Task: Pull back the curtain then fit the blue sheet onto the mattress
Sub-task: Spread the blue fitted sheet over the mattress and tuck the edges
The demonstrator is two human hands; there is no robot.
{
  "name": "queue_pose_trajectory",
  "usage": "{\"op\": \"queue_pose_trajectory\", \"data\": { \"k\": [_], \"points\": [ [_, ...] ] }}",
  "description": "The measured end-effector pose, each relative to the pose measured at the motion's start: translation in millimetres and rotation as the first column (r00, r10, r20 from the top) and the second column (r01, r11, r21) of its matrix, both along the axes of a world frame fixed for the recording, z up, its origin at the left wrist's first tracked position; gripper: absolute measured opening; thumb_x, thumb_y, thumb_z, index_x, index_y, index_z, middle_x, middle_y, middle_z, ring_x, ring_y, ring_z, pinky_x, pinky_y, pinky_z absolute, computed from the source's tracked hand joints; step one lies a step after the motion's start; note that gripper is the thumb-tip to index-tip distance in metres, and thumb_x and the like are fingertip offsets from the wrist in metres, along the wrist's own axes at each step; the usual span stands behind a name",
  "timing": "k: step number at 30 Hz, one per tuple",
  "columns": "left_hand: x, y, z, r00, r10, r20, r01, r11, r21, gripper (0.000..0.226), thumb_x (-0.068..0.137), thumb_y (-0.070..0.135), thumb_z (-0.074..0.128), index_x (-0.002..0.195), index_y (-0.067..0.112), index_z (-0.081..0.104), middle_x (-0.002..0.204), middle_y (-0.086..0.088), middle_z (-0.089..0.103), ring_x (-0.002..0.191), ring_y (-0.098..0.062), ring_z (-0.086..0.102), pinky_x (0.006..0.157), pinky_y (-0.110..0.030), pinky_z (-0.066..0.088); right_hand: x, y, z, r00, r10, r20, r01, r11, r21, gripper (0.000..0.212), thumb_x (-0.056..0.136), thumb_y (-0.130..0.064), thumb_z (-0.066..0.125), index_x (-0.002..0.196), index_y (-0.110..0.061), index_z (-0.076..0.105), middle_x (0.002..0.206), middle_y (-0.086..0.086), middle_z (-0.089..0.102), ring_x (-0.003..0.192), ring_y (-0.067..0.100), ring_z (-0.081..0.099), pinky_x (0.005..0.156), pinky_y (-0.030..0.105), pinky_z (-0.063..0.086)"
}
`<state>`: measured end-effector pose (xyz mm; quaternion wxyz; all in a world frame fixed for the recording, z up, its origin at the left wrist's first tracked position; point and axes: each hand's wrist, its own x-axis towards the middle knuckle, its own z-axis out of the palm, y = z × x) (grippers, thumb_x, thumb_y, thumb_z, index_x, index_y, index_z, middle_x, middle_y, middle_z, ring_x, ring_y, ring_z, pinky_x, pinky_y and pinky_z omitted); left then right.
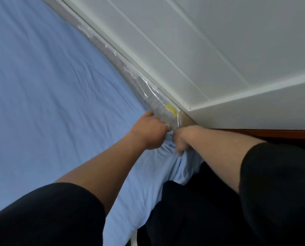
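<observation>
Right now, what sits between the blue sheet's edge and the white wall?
Head view: a strip of uncovered mattress, in clear plastic wrap with a yellow label, lies between blue sheet and white wall.

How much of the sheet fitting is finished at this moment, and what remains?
Done: the blue sheet lies spread over most of the mattress top. In hand: the left hand and right hand grip its bunched edge at the corner. Left: the plastic-wrapped mattress edge by the wall is bare; that corner needs covering. No curtain shows.
</observation>
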<state>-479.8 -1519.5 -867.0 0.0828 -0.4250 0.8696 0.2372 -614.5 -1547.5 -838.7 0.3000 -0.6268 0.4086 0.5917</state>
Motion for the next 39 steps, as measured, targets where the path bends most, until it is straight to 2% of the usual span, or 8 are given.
{"op": "queue_pose_trajectory", "data": {
  "k": [9, 14, 17, 23, 29, 34, 36, 39],
  "points": [
    [1, -26, 14, 0.988, -0.111, 0.110, 0.077, 0.957, 0.280, 0.025, 0.086, 0.041, 0.048, 0.107, 0.030, 0.056, 0.105, -0.001, 0.067, 0.087, -0.028, 0.058, 0.073, -0.034, 0.038, -83, 54, -25, 0.949, -0.162, 0.269, 0.239, 0.927, -0.287, 0.073, 0.070, -0.055, 0.075, 0.127, -0.018, 0.046, 0.124, 0.006, 0.032, 0.120, 0.032, 0.037, 0.096, 0.044, 0.046],
    [-3, -31, -4, 0.989, 0.090, 0.114, -0.130, 0.901, 0.414, 0.020, 0.100, 0.037, 0.040, 0.098, 0.021, 0.053, 0.115, -0.007, 0.064, 0.095, -0.028, 0.055, 0.077, -0.038, 0.043, -91, 75, -42, 0.939, -0.225, 0.262, 0.325, 0.831, -0.452, 0.065, 0.078, -0.051, 0.072, 0.127, -0.016, 0.048, 0.127, 0.009, 0.034, 0.119, 0.032, 0.034, 0.097, 0.041, 0.041],
    [6, -27, -15, 0.983, -0.015, 0.183, -0.027, 0.974, 0.224, 0.036, 0.089, 0.040, 0.055, 0.123, 0.029, 0.058, 0.126, 0.003, 0.057, 0.118, -0.023, 0.051, 0.095, -0.042, 0.040, -93, 66, -44, 0.909, -0.245, 0.336, 0.367, 0.854, -0.369, 0.019, 0.088, -0.033, 0.062, 0.096, -0.016, 0.061, 0.118, 0.009, 0.042, 0.115, 0.032, 0.040, 0.096, 0.037, 0.039],
    [22, -17, -23, 0.991, -0.051, 0.123, 0.028, 0.984, 0.178, 0.086, 0.074, 0.085, 0.045, 0.147, 0.040, 0.036, 0.138, 0.007, 0.045, 0.127, -0.021, 0.047, 0.101, -0.041, 0.037, -88, 61, -33, 0.834, -0.265, 0.483, 0.342, 0.937, -0.077, 0.024, 0.074, -0.019, 0.068, 0.069, -0.009, 0.047, 0.086, 0.011, 0.057, 0.083, 0.032, 0.059, 0.070, 0.040, 0.049],
    [22, -32, -20, 0.979, -0.076, 0.190, 0.047, 0.988, 0.150, 0.058, 0.087, 0.068, 0.034, 0.132, 0.038, 0.055, 0.138, 0.005, 0.042, 0.131, -0.020, 0.037, 0.106, -0.046, 0.030, -103, 48, -29, 0.539, -0.764, 0.354, 0.787, 0.607, 0.113, 0.059, 0.060, -0.024, 0.078, 0.111, -0.028, 0.049, 0.105, -0.002, 0.061, 0.091, 0.015, 0.062, 0.074, 0.027, 0.050],
    [21, -36, -19, 0.996, -0.064, 0.058, 0.051, 0.979, 0.198, 0.052, 0.083, 0.068, 0.046, 0.121, 0.033, 0.054, 0.128, 0.006, 0.051, 0.120, -0.019, 0.049, 0.100, -0.044, 0.037, -109, 33, -30, 0.032, -0.974, 0.225, 0.963, 0.090, 0.254, 0.080, 0.046, -0.057, 0.093, 0.105, -0.007, 0.075, 0.101, 0.011, 0.077, 0.096, 0.029, 0.074, 0.094, 0.043, 0.055],
    [24, -37, -14, 0.996, -0.093, 0.014, 0.089, 0.981, 0.172, 0.049, 0.079, 0.071, 0.054, 0.113, 0.036, 0.060, 0.129, 0.010, 0.050, 0.120, -0.017, 0.047, 0.097, -0.042, 0.038, -107, 28, -30, 0.129, -0.926, 0.354, 0.972, 0.190, 0.141, 0.056, 0.057, -0.046, 0.091, 0.095, -0.008, 0.076, 0.091, 0.008, 0.077, 0.091, 0.030, 0.074, 0.084, 0.037, 0.058],
    [29, -32, -16, 0.988, -0.157, 0.003, 0.157, 0.987, 0.044, 0.021, 0.091, 0.040, 0.058, 0.108, 0.030, 0.066, 0.118, 0.011, 0.059, 0.114, -0.017, 0.051, 0.093, -0.037, 0.039, -102, 20, -31, 0.665, -0.526, 0.530, 0.717, 0.649, -0.255, 0.029, 0.081, -0.034, 0.075, 0.082, -0.012, 0.057, 0.081, 0.005, 0.067, 0.087, 0.033, 0.068, 0.062, 0.031, 0.043]
  ]
}}
